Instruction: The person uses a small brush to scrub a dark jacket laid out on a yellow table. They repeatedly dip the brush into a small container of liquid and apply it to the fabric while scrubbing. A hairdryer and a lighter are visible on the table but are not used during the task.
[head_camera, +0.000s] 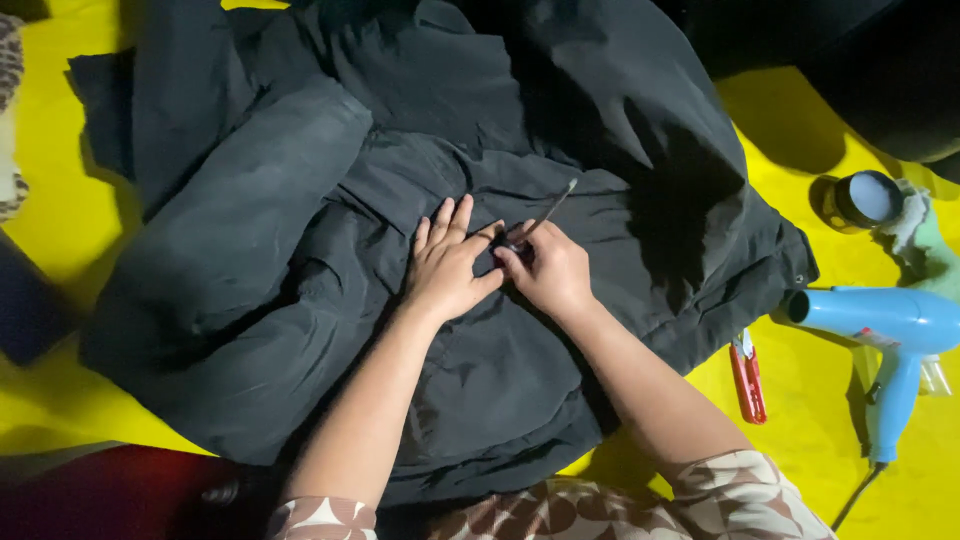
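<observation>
A large black jacket (300, 230) lies spread over a yellow surface (800, 400). My left hand (445, 262) rests flat on the fabric near the middle, fingers apart, pressing it down. Right beside it, my right hand (548, 268) grips a thin metal tool (552, 208) whose shaft sticks up and away to the right. The tool's tip meets the cloth between the two hands, where the thumbs nearly touch. The exact spot under the fingertips is hidden.
A blue hair dryer (895, 335) lies at the right edge with its cord trailing down. A small red tool (748, 380) sits beside the jacket's hem. A dark round jar (860, 200) stands at the upper right. A dark red object (110, 490) is at the bottom left.
</observation>
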